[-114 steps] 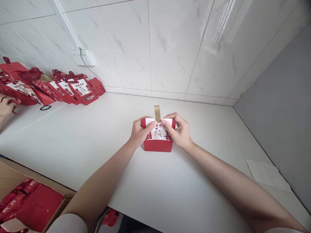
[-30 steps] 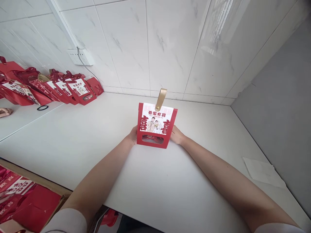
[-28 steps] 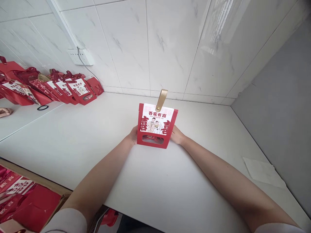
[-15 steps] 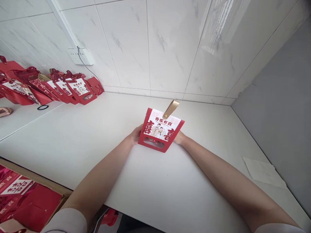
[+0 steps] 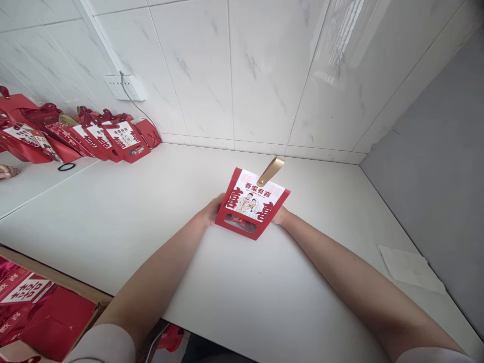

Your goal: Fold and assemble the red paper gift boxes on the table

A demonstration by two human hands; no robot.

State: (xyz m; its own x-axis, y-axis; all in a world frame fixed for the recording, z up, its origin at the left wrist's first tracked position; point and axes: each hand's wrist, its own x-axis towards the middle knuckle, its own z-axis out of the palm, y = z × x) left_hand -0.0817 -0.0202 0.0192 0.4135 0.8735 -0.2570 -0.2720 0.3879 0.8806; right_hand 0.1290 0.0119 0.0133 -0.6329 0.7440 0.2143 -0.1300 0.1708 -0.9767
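A red wedding gift box (image 5: 231, 212) with a white printed front, a clear window low down and a gold strap handle (image 5: 273, 171) stands upright, slightly turned, over the white table. On its left side my left hand (image 5: 214, 208) grips it, the fingers mostly hidden behind the box. Against the right side lies my right hand (image 5: 279, 216), closed around it from behind, its fingers out of sight too. Through the window some red contents show, too small to name.
Similar red gift boxes (image 5: 126, 141) stand in a row at the back left, near a black ring (image 5: 67, 167). Another person's hand (image 5: 8, 172) is at the left edge. A carton (image 5: 102, 301) of red boxes stands lower left. A pale sheet (image 5: 410, 267) lies right.
The gift box has turned and tipped slightly, its top and strap shifting a little to the right. Both my hands stay on it. The other person's hand has moved slightly.
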